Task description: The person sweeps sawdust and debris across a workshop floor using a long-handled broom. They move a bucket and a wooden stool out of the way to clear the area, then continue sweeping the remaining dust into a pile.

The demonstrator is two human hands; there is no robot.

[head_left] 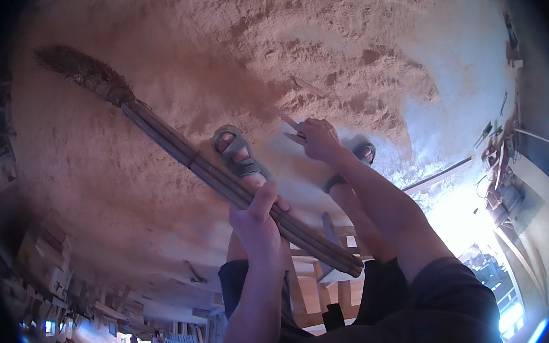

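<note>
From the head view I see my left hand (256, 221) clamped around the broom (210, 170) handle near its upper end; the long axis runs up-left to the bristles on the sawdust floor (128, 202). My right hand (317, 139), farther forward, pinches a thin wood strip (289, 122) above my sandals (237, 150).

A broom (203, 167) is held slantwise across the middle of the view, its head toward ten o'clock on the sawdust floor (150, 71) and its handle end toward five o'clock. The left hand (256, 221) is wrapped around the handle at about six o'clock. A thin stick (289, 123) is pinched in the right hand (318, 139), just at two o'clock from the left hand. Two sandalled feet are seen beneath: the left foot (237, 152) lies beside the handle, the right foot (360, 155) (partly hidden by the forearm) at three o'clock from it.
</note>
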